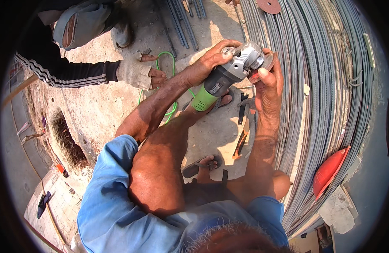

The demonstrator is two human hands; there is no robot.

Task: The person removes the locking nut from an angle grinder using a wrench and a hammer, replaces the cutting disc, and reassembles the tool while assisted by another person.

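Observation:
An angle grinder (217, 82) with a green and black body and a silver gear head is held up over my legs. My left hand (209, 61) wraps round the grinder near its head, the thumb lying on the silver housing. On the other side of the head, my right hand (268, 88) pinches the disc (268, 61), which is seen nearly edge-on. A bit of red shows between the disc and my fingers. Below the body, a bright green cable (174, 109) loops on the ground; where it joins the grinder is not clear.
Long bundles of steel rebar (306, 84) run along the right, with a red hard hat (329, 173) on them. A reddish-brown disc (269, 5) lies at the top. A co-worker's gloved hand (137, 72) reaches in from the left. An orange-and-black tool (241, 140) lies near my feet.

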